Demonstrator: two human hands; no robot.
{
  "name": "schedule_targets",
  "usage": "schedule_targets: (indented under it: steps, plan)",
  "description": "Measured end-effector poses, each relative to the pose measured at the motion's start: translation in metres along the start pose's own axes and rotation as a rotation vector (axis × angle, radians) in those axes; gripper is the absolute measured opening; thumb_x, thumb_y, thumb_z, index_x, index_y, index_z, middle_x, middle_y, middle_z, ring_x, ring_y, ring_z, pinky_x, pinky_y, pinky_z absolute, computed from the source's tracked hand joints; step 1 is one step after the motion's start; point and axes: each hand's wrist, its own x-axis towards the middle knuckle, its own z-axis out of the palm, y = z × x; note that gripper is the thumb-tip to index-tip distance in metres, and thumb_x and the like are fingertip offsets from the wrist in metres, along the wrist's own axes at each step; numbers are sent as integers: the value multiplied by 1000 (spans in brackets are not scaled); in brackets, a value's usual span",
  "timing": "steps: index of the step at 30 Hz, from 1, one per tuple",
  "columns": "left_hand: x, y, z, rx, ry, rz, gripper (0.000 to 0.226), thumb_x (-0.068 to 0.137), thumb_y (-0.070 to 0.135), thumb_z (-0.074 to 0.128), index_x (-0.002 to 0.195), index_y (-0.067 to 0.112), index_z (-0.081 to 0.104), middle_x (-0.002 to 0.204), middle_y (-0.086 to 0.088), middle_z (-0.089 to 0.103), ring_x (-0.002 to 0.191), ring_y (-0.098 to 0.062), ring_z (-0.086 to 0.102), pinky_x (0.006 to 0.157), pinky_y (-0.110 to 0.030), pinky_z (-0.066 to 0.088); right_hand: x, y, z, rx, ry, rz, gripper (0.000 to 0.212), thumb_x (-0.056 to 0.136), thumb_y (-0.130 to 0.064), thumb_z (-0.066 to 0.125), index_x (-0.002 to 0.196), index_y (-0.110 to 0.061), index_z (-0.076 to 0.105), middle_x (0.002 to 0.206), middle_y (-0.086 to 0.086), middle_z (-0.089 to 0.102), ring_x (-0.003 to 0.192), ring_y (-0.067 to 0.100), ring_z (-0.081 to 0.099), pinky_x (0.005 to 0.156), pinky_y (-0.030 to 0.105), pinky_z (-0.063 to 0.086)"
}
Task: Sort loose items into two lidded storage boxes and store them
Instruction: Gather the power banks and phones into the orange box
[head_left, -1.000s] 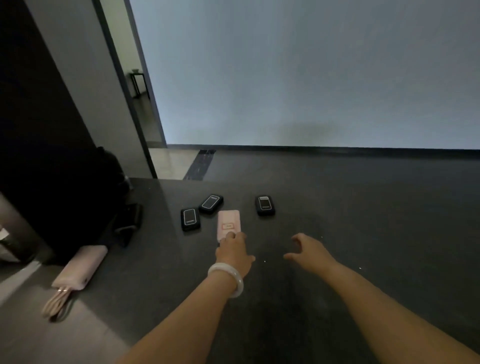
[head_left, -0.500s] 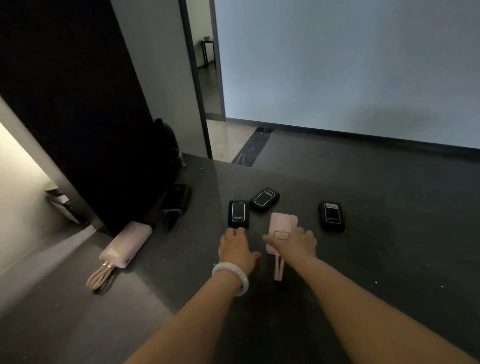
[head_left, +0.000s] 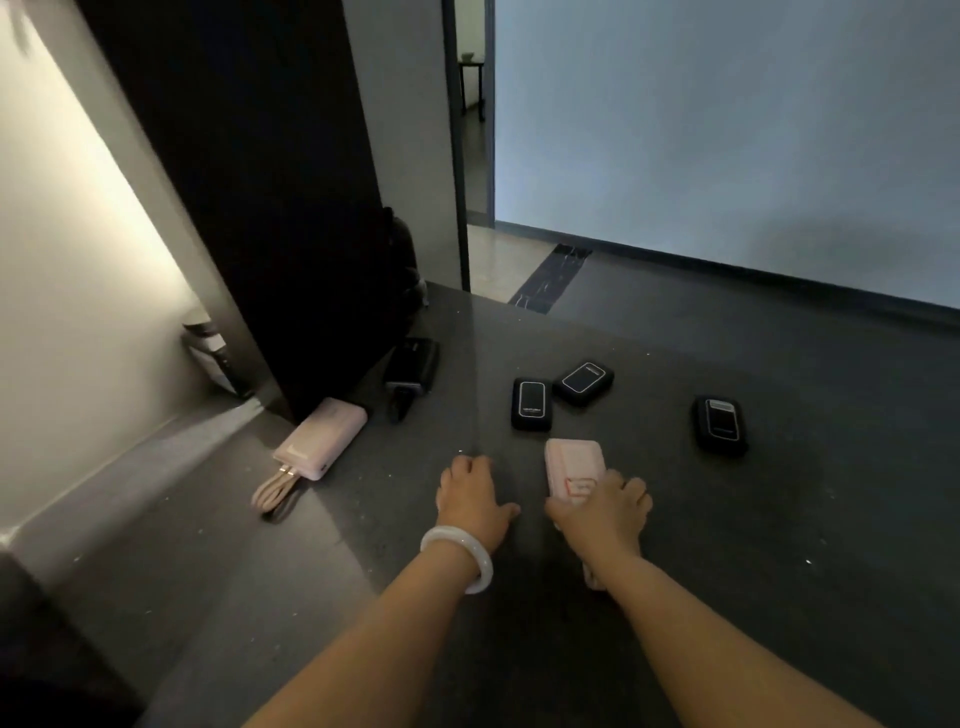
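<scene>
Dark grey surface (head_left: 779, 519), dim room, doorway (head_left: 475, 156) beyond. Right hand (head_left: 605, 512): fingers clamped on pink power bank (head_left: 571, 462). Left hand (head_left: 472, 496) rests alongside, fingers loosely bent, holding nothing. Black power banks (head_left: 531, 404) just past the fingers.

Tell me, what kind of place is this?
Probably a room inside a home or office. There is a dark grey stone-like countertop with black rectangular power banks on it, a plain pale painted wall behind, and an open doorway to another room.
</scene>
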Motion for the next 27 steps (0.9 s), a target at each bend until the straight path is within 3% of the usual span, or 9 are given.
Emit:
schedule_targets:
  steps: [10,15,19,27]
  plan:
    - [-4,-102,-70,64,199,-78,66,81,37,73,137,18,44,141,-4,38,130,-24,38,108,-38,36,-79,-59,47,-52,-16,-205,89,67,-56,73,134,-13,32,128,8,33,117,25,38,98,35,40]
    - [19,-140,-102,127,298,-217,94,74,52,76,147,14,30,151,-8,28,139,-28,28,115,-40,28,-80,-71,57,-113,19,-203,94,68,-62,69,136,-8,32,129,11,35,115,26,40,97,34,42]
    - [42,-152,-103,78,257,-347,114,68,56,78,151,10,15,154,-13,24,141,-32,26,116,-42,27,-75,-70,61,-153,25,-206,97,68,-63,68,137,-8,30,131,12,35,117,27,40,97,35,41]
    - [55,-151,-97,140,249,-494,93,70,55,77,139,6,37,138,-14,34,128,-34,34,105,-44,35,-70,-67,66,-170,47,-225,96,64,-66,69,133,-9,32,128,10,36,114,27,40,95,35,40]
